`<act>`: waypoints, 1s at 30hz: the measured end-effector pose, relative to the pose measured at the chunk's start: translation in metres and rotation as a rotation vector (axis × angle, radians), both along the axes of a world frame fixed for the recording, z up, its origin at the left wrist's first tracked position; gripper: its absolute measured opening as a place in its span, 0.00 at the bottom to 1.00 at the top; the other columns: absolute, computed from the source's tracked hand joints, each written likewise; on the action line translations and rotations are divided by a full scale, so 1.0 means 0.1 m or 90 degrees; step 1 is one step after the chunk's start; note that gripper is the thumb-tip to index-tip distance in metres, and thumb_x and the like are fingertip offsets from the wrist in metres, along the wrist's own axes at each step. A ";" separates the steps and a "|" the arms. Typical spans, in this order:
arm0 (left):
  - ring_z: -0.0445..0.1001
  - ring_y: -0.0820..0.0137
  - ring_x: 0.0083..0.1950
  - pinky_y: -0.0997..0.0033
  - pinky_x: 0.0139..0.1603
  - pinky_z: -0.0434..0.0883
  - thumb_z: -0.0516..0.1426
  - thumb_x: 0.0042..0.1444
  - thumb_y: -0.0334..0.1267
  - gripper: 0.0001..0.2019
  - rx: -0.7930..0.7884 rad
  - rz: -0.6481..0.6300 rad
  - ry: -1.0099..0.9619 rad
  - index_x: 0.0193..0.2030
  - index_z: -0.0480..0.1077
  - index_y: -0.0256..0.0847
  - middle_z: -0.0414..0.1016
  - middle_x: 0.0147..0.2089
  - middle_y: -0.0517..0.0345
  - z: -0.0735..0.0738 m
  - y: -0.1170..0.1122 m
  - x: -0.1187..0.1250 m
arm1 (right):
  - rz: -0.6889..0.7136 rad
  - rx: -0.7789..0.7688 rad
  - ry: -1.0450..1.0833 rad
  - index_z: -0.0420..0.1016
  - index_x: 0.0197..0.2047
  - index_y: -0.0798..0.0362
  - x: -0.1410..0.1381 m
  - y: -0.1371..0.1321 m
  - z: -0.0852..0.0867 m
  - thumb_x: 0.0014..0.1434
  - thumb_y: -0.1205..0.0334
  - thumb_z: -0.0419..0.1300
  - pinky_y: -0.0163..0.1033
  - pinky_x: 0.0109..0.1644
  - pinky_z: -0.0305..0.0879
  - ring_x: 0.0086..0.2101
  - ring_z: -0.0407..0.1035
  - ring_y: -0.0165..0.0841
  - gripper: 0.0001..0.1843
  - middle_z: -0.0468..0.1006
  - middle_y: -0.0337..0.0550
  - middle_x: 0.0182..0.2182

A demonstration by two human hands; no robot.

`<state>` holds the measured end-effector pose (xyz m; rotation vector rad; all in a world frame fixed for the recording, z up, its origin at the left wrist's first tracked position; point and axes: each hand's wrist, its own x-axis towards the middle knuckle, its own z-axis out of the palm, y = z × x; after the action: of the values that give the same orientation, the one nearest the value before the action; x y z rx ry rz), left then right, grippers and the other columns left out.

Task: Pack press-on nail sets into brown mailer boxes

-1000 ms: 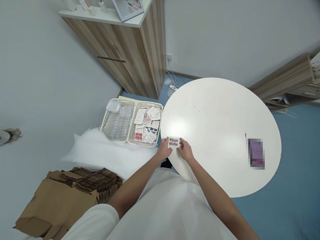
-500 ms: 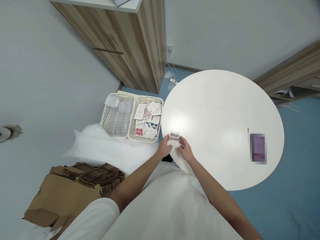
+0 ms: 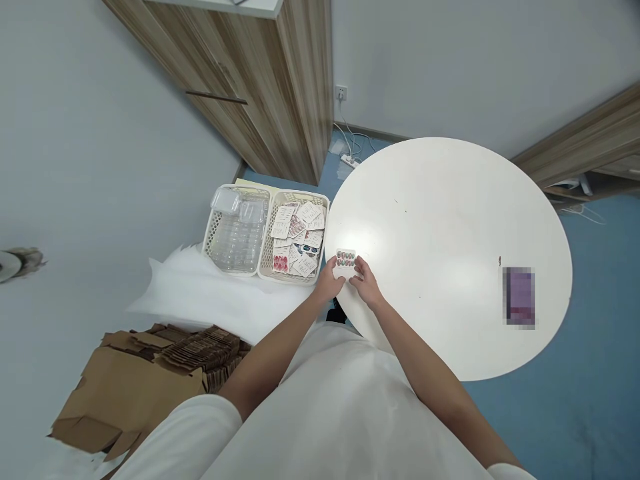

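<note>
A small white card of press-on nails (image 3: 346, 259), with two rows of shiny red and green pieces, is between my hands over the near left edge of the round white table (image 3: 450, 220). My left hand (image 3: 328, 283) has its fingers closed on the card's left side, thumb pointing inward. At the opposite side, my right hand (image 3: 367, 285) grips the card's right edge with bent fingers. Just left of the table, a white basket (image 3: 265, 270) holds many similar cards (image 3: 305, 265), some face down with printed backs up.
A second white basket (image 3: 206, 235) beside it contains clear plastic boxes (image 3: 233, 243). Flattened brown cardboard (image 3: 135, 393) lies at lower left, near white foam wrapping (image 3: 200, 293). A pixelated purple item (image 3: 520, 297) rests on the table's right. A wood-grain cabinet (image 3: 280, 100) stands behind the baskets.
Both hands and the card have moved slightly forward and left, away from my body. The whole view has shifted a little. The baskets' contents look the same.
</note>
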<state>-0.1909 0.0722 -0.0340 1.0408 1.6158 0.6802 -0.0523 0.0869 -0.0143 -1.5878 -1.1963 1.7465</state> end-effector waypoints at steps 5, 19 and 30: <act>0.54 0.62 0.60 0.62 0.58 0.54 0.53 0.44 0.28 0.34 -0.009 -0.002 0.013 0.60 0.49 0.41 0.54 0.60 0.50 0.03 0.11 -0.03 | -0.017 0.002 0.008 0.45 0.60 0.43 -0.01 0.07 0.00 0.44 0.67 0.53 0.47 0.54 0.56 0.55 0.52 0.36 0.39 0.53 0.40 0.58; 0.55 0.59 0.59 0.61 0.57 0.55 0.54 0.45 0.30 0.34 -0.023 0.003 0.044 0.60 0.48 0.41 0.54 0.60 0.48 0.10 0.08 -0.01 | -0.017 0.006 0.009 0.47 0.59 0.41 0.07 0.03 -0.01 0.45 0.65 0.54 0.48 0.54 0.56 0.54 0.54 0.36 0.37 0.52 0.39 0.59; 0.56 0.62 0.59 0.62 0.56 0.58 0.52 0.48 0.31 0.30 0.026 0.067 0.026 0.59 0.50 0.41 0.55 0.60 0.49 0.15 -0.43 0.14 | 0.039 -0.004 0.011 0.51 0.57 0.43 0.55 -0.26 0.21 0.48 0.60 0.54 0.45 0.50 0.60 0.49 0.61 0.36 0.32 0.53 0.44 0.58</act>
<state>-0.1772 0.0297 -0.0192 1.0100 1.7078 0.7696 0.0029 0.0609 0.0064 -1.5521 -1.2452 1.8002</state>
